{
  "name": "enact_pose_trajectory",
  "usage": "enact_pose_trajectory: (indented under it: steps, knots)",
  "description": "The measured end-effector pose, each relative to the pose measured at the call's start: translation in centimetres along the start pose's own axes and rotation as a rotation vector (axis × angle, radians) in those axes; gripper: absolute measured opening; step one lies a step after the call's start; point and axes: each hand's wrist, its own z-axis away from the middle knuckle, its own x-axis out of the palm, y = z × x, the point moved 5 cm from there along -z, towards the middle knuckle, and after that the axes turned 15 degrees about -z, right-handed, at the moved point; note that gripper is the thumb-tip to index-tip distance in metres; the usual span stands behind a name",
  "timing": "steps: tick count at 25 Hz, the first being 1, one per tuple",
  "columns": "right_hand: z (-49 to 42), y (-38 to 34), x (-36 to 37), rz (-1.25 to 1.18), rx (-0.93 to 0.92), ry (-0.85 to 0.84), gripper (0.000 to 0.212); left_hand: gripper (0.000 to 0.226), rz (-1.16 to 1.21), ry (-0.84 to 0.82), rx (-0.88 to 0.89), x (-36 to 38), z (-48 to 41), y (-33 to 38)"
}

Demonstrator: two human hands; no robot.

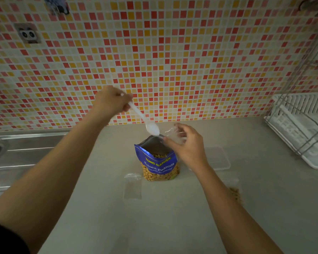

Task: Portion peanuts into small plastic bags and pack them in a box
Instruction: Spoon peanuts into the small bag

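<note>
An open blue pouch of salted peanuts (159,162) stands upright in the middle of the counter, with nuts visible inside. My left hand (111,100) grips the handle of a white plastic spoon (147,121), whose bowl hangs just above the pouch's back rim. My right hand (187,143) pinches a small clear plastic bag (173,135) beside the pouch's mouth. An empty clear bag (133,186) lies flat to the pouch's front left. A small bag holding peanuts (235,193) lies at the right. A clear plastic box (218,158) sits behind my right wrist.
A white dish rack with a wire frame (305,129) stands at the right edge. A steel sink and drainboard (17,153) lie at the left. The mosaic tile wall (154,61) rises right behind the counter (154,226).
</note>
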Motion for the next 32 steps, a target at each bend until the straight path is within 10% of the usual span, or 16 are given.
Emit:
enact_pose_trajectory:
  steps: [8,16,32]
  knots:
    - [0.2,0.6,-1.4,-0.017,0.039,0.038,0.057,0.029,-0.661,-0.240,0.197,14.9,3.2,-2.4]
    - [0.8,0.9,-3.0,-0.035,0.066,0.083,0.054,0.025,-0.264,-0.200,-0.235,14.6,1.8,-4.0]
    - [1.1,0.5,-3.3,0.003,0.077,0.056,0.056,0.025,0.158,-0.304,-0.467,10.2,1.1,-8.0]
